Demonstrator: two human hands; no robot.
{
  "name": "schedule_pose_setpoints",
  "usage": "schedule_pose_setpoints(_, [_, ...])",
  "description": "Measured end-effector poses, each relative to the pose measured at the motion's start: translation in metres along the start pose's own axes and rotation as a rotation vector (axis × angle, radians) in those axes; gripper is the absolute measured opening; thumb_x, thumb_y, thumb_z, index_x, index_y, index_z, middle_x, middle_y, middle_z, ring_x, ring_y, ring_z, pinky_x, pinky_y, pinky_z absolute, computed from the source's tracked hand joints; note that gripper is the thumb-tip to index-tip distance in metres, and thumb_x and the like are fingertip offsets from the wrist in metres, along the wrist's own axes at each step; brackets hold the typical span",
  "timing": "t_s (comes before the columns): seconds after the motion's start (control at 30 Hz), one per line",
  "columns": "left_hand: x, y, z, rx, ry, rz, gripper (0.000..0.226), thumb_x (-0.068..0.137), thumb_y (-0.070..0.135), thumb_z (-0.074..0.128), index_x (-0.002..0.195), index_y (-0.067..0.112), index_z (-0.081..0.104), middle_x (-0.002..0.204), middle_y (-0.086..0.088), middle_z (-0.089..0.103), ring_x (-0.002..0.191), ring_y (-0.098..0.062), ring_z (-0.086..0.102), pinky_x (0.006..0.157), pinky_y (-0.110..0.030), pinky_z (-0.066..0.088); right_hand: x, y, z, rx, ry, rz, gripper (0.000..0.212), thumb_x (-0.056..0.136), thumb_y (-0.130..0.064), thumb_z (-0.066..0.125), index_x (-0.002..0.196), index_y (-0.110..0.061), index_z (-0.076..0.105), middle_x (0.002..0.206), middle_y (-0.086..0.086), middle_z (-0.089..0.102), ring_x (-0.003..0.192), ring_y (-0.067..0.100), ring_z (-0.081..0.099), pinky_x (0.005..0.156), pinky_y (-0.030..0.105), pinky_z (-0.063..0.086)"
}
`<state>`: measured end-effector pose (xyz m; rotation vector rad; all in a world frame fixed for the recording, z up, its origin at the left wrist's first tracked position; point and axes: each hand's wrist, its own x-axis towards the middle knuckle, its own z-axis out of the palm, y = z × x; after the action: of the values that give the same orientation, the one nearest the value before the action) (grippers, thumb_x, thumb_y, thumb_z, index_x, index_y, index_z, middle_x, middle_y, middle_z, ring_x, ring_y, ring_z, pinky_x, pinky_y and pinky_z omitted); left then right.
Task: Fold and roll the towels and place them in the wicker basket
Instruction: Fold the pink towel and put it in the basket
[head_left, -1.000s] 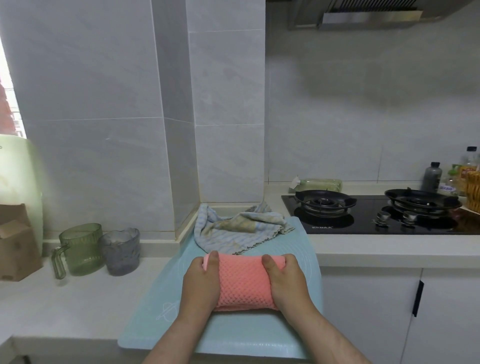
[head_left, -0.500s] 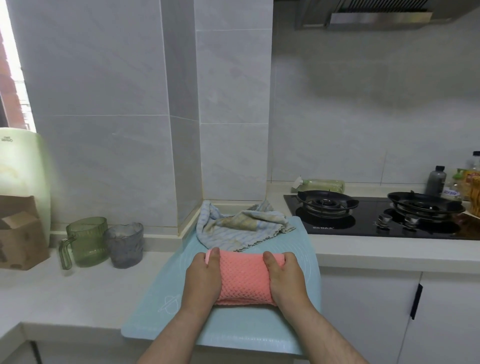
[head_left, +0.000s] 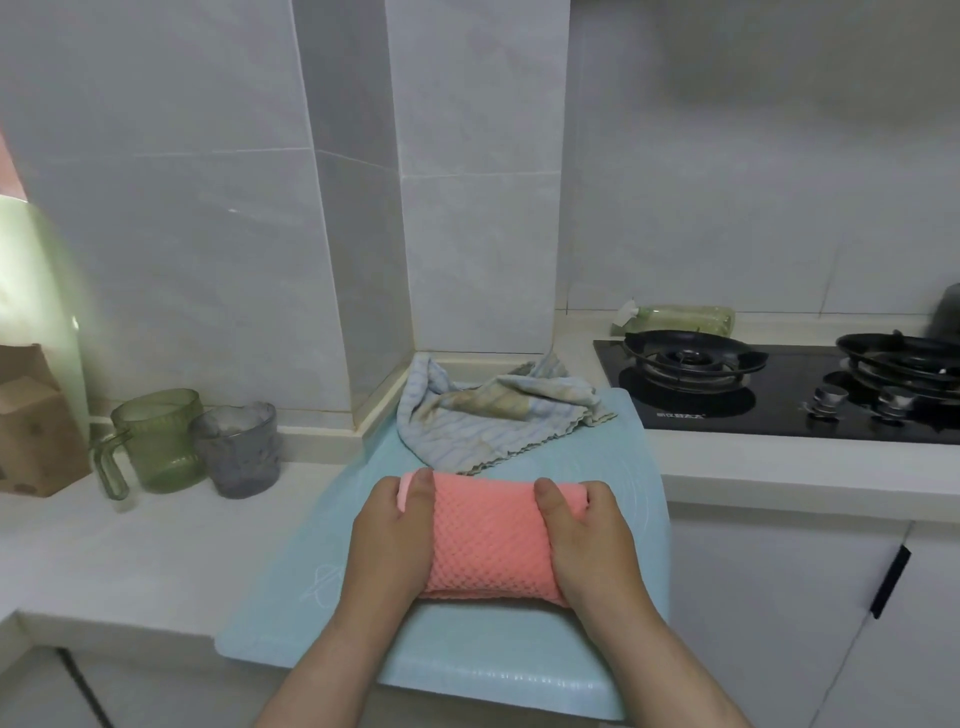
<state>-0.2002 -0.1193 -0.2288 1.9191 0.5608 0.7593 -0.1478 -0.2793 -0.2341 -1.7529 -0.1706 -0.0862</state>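
Rolling a pink towel (head_left: 488, 535) on a blue mat (head_left: 291, 587), a person clamps it at both ends. The left grip (head_left: 387, 540) and the right grip (head_left: 592, 545) each curl round an end with a thumb laid on top. The fingers past the bundle's far edge are hidden.

Little has changed from a second ago. Both grips keep the same ends, and the towel stays between them as a thick bundle lying flat on the mat. The view has swung a little, and the wicker basket is not in sight now.

The rolling step therefore looks unfinished, with tightening and the carry to the basket yet to come. A striped towel (head_left: 493, 415) lies crumpled just beyond the thumbs, still unfolded, so most of the task appears to remain.

A green jug (head_left: 156, 441) and a grey cup (head_left: 239, 449) stand on the counter (head_left: 130, 540), well to the left of the left grip. A stove (head_left: 779, 395) sits beyond and to the right of the right grip.
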Motion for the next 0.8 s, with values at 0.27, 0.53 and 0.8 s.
schedule_pose_setpoints(0.27, [0.007, -0.007, 0.005, 0.022, 0.049, -0.031, 0.027, 0.1, 0.036, 0.043, 0.083, 0.021, 0.057, 0.083, 0.003, 0.06, 0.079, -0.004, 0.054, 0.065, -0.019, 0.037, 0.008, 0.002, 0.002, -0.04, -0.029, 0.079, 0.025, 0.091, -0.047, 0.058, 0.09, -0.025, 0.048, 0.085, -0.01, 0.059, 0.074, 0.0, 0.056, 0.057, 0.019, 0.037])
schedule_pose_setpoints(0.53, [0.003, 0.012, -0.001, 0.011, -0.013, -0.165, 0.029, 0.091, 0.045, 0.039, 0.092, 0.022, 0.056, 0.086, 0.013, 0.058, 0.081, 0.003, 0.053, 0.065, -0.014, 0.037, 0.004, -0.02, 0.0, -0.119, -0.13, 0.263, 0.034, 0.087, -0.048, 0.064, 0.106, -0.026, 0.046, 0.094, -0.012, 0.058, 0.086, 0.008, 0.059, 0.076, 0.032, 0.048])
schedule_pose_setpoints(0.8, [0.027, 0.057, -0.027, -0.266, -0.316, -0.531, 0.047, 0.069, 0.047, 0.049, 0.098, 0.011, 0.058, 0.097, -0.008, 0.063, 0.091, -0.026, 0.058, 0.079, -0.037, 0.051, 0.009, -0.093, -0.031, 0.054, -0.428, 0.668, 0.075, 0.063, -0.018, 0.073, 0.127, -0.039, 0.04, 0.119, 0.0, 0.055, 0.102, 0.02, 0.064, 0.078, 0.038, 0.06])
